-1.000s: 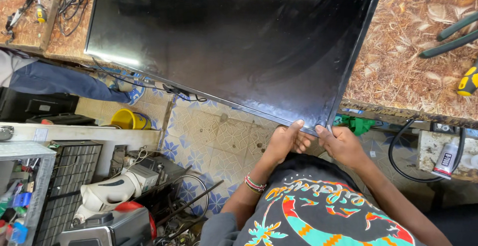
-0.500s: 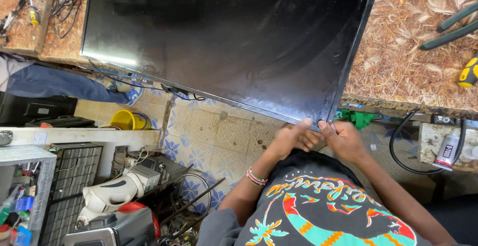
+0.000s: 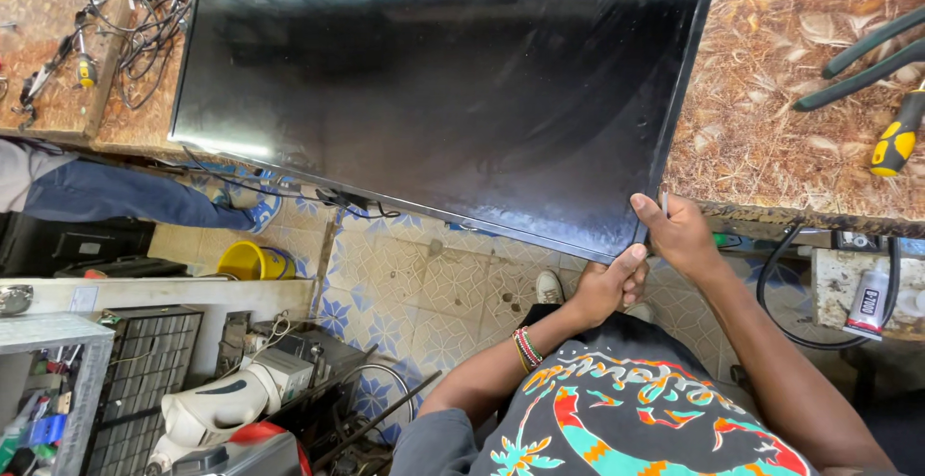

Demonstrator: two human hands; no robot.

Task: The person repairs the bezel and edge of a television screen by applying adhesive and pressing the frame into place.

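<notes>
Both grips, left hand and right hand, closed on glossy black flat screen corner

Yellow-handled screwdriver on patterned bench; yellow bucket on tiled floor

Left hand and right hand grip the near corner of a black flat screen.

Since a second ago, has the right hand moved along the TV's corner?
Yes. The right hand has shifted from below the screen's lower right corner up onto its right edge, thumb on the bezel, beside the patterned bench.
</notes>
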